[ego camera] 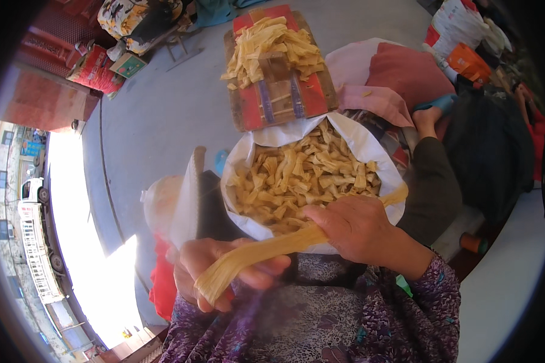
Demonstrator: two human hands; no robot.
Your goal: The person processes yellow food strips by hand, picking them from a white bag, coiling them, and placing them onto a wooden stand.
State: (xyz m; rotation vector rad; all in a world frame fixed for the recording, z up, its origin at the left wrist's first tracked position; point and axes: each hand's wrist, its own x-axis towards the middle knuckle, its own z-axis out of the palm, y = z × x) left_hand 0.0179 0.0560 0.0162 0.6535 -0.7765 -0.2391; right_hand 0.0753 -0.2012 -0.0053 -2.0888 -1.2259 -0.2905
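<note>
My right hand (361,229) grips a flat, pale yellow fibrous strip (272,247) between thumb and fingers. One end of it sticks out past my knuckles. The long other end lies across my left hand (227,267), whose fingers are spread behind it; whether they grip the strip is unclear. Just beyond both hands stands a white woven sack (390,213) with its rim folded out. Many small knotted yellow pieces (295,177) fill it, and my right hand overlaps its near edge.
Behind the sack, a red-and-brown wooden board (318,102) carries a heap of loose strips (277,43) and a wooden block (274,68). Pink cloth bundles (404,72) lie right of it. A dark-clothed limb (436,172) flanks the sack. A thread spool (473,243) lies lower right.
</note>
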